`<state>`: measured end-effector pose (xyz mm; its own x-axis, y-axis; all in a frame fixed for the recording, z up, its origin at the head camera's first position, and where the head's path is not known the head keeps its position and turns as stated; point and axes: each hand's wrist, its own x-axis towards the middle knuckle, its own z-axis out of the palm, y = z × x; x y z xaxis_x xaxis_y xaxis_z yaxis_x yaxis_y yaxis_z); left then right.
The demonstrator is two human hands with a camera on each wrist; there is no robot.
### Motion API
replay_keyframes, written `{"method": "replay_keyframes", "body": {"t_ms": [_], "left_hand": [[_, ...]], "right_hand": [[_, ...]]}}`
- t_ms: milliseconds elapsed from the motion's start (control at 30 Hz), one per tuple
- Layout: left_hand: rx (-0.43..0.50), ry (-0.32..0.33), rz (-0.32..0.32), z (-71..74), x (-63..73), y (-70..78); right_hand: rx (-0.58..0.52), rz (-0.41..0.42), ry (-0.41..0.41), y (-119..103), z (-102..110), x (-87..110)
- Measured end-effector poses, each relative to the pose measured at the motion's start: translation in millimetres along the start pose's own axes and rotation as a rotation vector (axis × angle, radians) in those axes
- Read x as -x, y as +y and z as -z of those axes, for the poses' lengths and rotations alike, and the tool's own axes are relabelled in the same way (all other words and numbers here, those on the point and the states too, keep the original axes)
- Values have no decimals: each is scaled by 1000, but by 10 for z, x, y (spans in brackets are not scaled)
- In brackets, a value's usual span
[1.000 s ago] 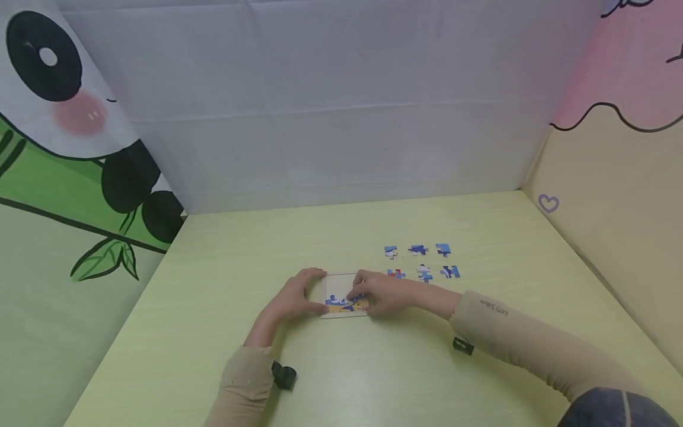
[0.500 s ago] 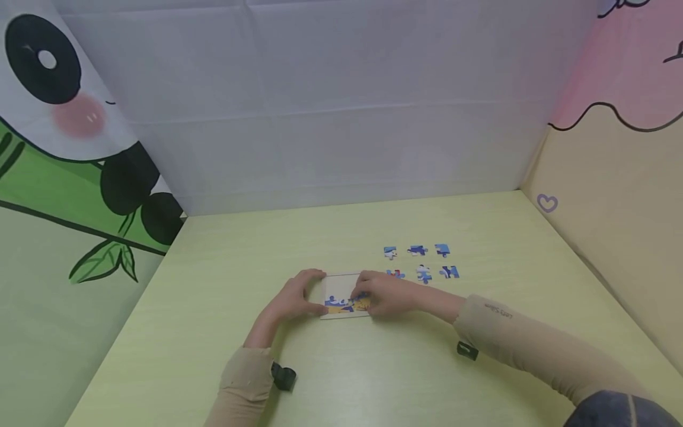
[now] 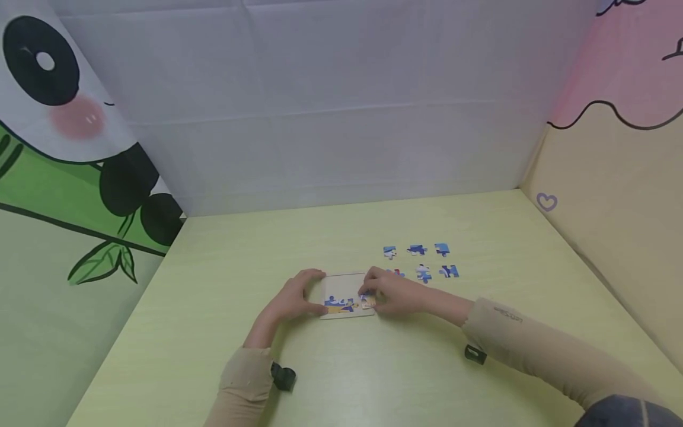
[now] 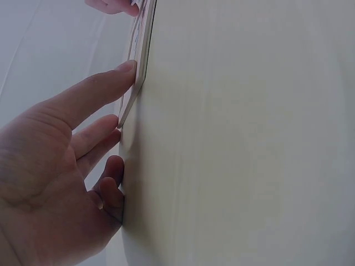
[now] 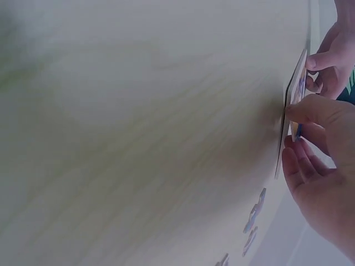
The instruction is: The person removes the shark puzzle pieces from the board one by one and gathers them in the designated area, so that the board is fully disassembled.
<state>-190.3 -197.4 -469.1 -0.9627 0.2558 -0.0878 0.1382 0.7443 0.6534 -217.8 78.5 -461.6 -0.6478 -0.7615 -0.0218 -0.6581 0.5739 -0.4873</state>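
Observation:
A small puzzle tray (image 3: 341,282) lies flat on the table, with joined blue, white and yellow pieces (image 3: 337,306) along its near side. My left hand (image 3: 291,299) holds the tray's left side, thumb at the near corner and fingertips by the far corner. In the left wrist view, the thumb (image 4: 105,88) presses on the tray's edge. My right hand (image 3: 397,292) pinches a jigsaw piece (image 3: 367,302) between thumb and fingers over the tray's near right corner. The right wrist view shows that piece (image 5: 295,131) tilted up from the tray. The fingers partly cover it.
Several loose jigsaw pieces (image 3: 417,250) lie in two rows on the table (image 3: 240,249) beyond my right hand. That hand partly hides one with red on it (image 3: 398,273). A white cloth wall (image 3: 341,154) stands behind the table, with printed panels at both sides.
My right hand has drawn slightly to the right with the piece, uncovering more of the joined pieces and the tray. The left hand stays on the tray's left side.

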Motion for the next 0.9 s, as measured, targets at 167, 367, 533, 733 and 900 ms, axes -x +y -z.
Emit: {"method": "replay_keyframes", "body": {"t_ms": [167, 367, 533, 733, 900], "left_hand": [[3, 1, 10, -6, -2, -6], [5, 1, -2, -3, 1, -9], [7, -3, -11, 1, 1, -24], [3, -6, -12, -3, -16, -51], [7, -8, -16, -1, -15, -50]], "right_hand": [[21, 22, 23, 15, -13, 32], [4, -23, 33, 68, -47, 79], [-6, -44, 37, 77, -22, 143], [19, -29, 15, 87, -7, 230], [-24, -27, 47, 97, -31, 252]]}}
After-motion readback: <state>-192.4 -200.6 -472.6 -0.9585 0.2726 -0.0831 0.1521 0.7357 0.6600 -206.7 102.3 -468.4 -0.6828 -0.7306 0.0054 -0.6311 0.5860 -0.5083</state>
